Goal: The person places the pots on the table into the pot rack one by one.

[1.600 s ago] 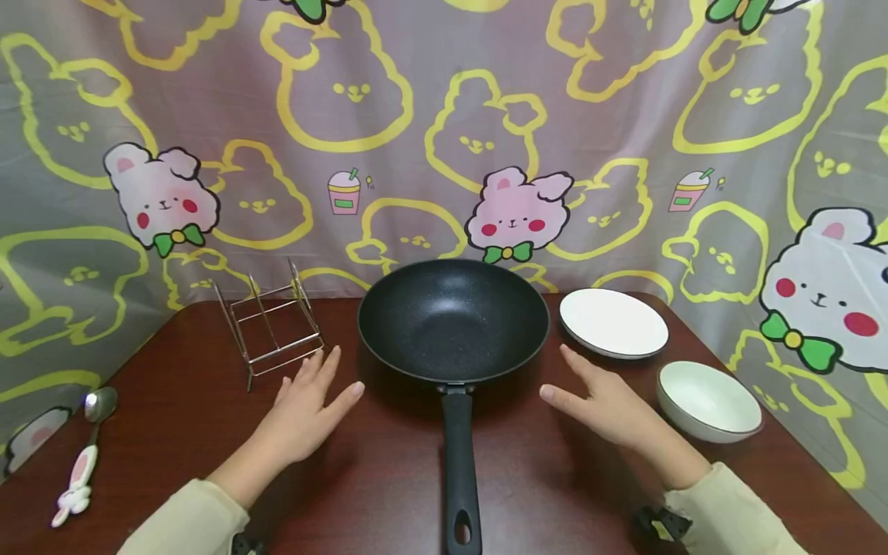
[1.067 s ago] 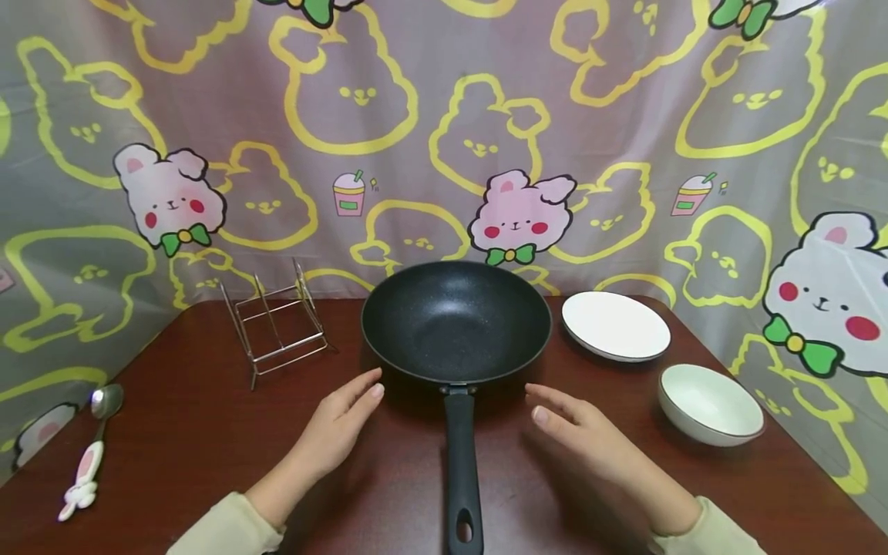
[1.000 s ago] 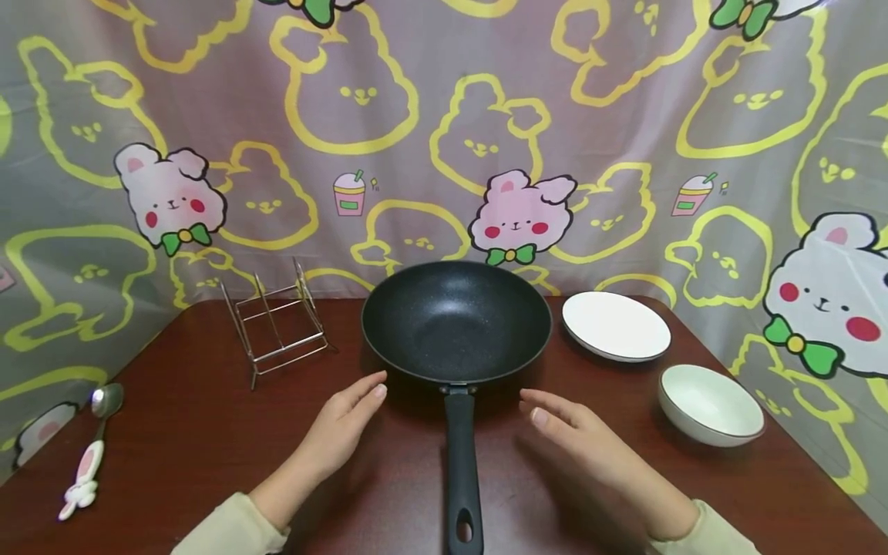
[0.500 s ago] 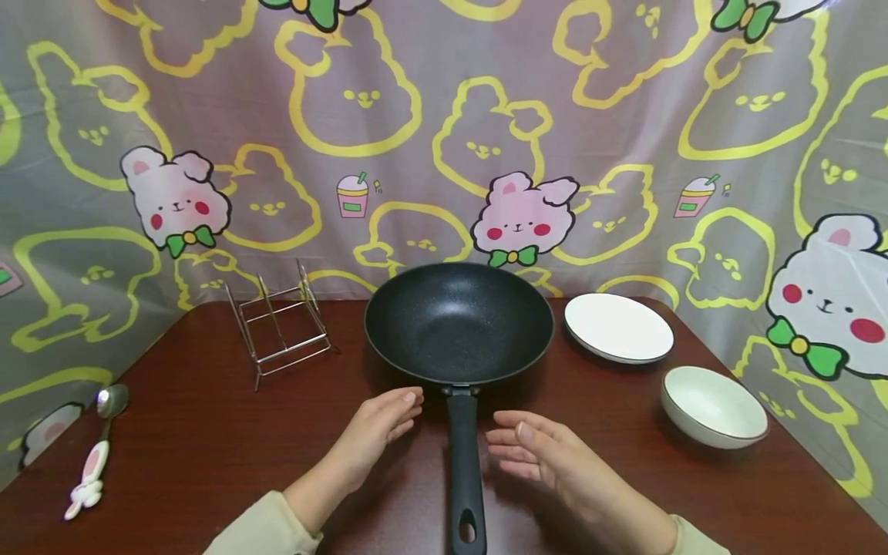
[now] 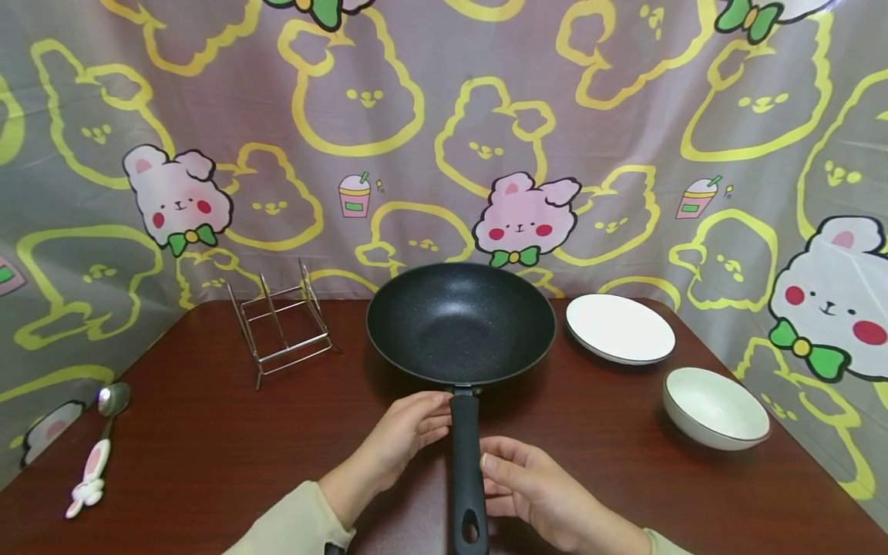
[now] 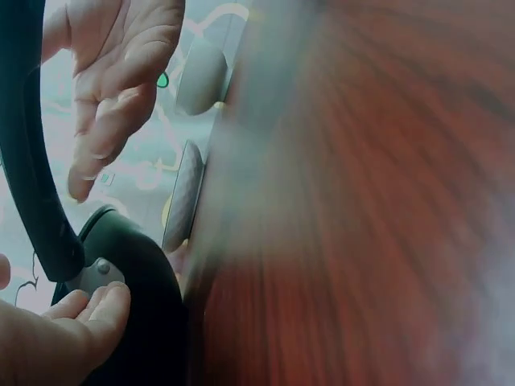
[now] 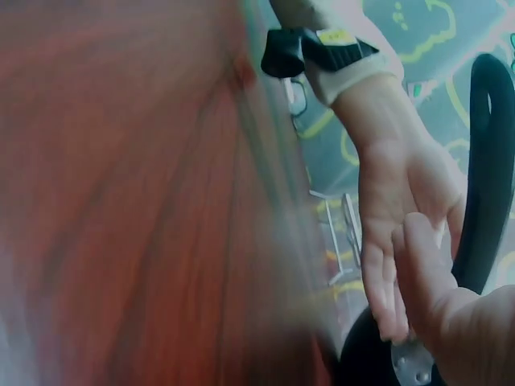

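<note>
Head view: black pan (image 5: pixel 461 324) set on the dark red table (image 5: pixel 194 432), bowl toward the far edge near the bunny-print curtain (image 5: pixel 430 116), long black handle (image 5: pixel 466 462) running straight back toward the near edge. Left hand (image 5: pixel 405 432) laid at the upper stretch of the handle from its left side, just below the rivet joint, fingertips touching or nearly touching the grip, fingers only gently bent, nothing clasped. Right hand (image 5: pixel 530 486) brought in from the right lower down, fingertips against the handle's side, fingers likewise relaxed and not wrapped round it. Left wrist view: handle (image 6: pixel 28 161) seen as a dark bar, left hand (image 6: pixel 56 338) with fingertips beside the metal joint, right hand (image 6: pixel 113 88) beyond with fingers spread and loose; table heavily blurred. Right wrist view: handle (image 7: pixel 487 177) with its hanging hole, left hand (image 7: pixel 402 209) palm toward it, right hand (image 7: pixel 459 322) close in front; whether skin truly meets the handle, cannot tell. Around the pan: wire rack (image 5: pixel 284 324) to the left, apart from the rim, with bare tabletop between; white plate (image 5: pixel 620 328) just right of the rim, a narrow gap showing; white bowl (image 5: pixel 716 407) nearer the right edge; bunny-handled spoon (image 5: pixel 93 455) at the far left edge. Open wood on both sides of the handle.
</note>
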The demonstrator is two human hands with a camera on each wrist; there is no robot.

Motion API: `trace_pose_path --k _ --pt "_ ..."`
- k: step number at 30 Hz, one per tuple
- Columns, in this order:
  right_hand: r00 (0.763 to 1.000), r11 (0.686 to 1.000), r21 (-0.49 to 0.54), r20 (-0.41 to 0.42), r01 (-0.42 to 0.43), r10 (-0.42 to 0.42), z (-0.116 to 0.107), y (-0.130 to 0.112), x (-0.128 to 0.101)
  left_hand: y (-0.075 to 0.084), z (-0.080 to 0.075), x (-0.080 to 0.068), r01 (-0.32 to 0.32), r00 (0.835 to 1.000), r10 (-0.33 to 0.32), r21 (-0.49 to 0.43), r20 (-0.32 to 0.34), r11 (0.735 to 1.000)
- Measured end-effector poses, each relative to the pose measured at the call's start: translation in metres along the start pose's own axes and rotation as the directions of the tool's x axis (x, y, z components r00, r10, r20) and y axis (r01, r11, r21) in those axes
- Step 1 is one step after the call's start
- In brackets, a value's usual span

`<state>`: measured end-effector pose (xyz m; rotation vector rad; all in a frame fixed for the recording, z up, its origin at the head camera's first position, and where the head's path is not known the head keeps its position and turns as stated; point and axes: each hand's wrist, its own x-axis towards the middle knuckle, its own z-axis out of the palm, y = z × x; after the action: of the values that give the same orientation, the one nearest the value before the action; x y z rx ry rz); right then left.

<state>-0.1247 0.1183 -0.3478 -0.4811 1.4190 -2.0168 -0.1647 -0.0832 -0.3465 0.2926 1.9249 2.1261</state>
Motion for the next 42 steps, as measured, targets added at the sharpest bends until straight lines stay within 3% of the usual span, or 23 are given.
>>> trace_pose_path --k 7,12,17,29,36,42 --pt "0.998 0.996 0.084 0.041 -0.043 0.039 0.01 0.0 0.0 -0.002 0.008 0.008 0.035 0.999 -0.036 -0.14 -0.001 0.99" --pt "0.997 0.988 0.142 0.057 -0.059 0.052 0.017 0.0 0.001 -0.004 0.012 0.014 0.043 0.999 -0.041 -0.261 0.016 0.964" --pt "0.997 0.979 0.194 0.054 -0.066 0.057 0.021 -0.001 0.002 -0.004 0.016 0.019 0.051 0.998 -0.039 -0.321 0.045 0.946" --pt "0.996 0.978 0.188 0.022 -0.092 0.09 0.027 -0.004 0.002 0.002 0.022 0.02 0.062 0.994 -0.087 -0.296 -0.072 0.953" --pt "0.993 0.983 0.142 0.012 -0.114 0.113 0.027 -0.005 0.001 0.004 0.024 0.02 0.085 0.993 -0.103 -0.266 -0.054 0.96" --pt "0.995 0.986 0.133 0.026 -0.095 0.093 0.027 -0.009 0.001 0.006 0.026 0.021 0.065 0.996 -0.079 -0.239 -0.05 0.969"
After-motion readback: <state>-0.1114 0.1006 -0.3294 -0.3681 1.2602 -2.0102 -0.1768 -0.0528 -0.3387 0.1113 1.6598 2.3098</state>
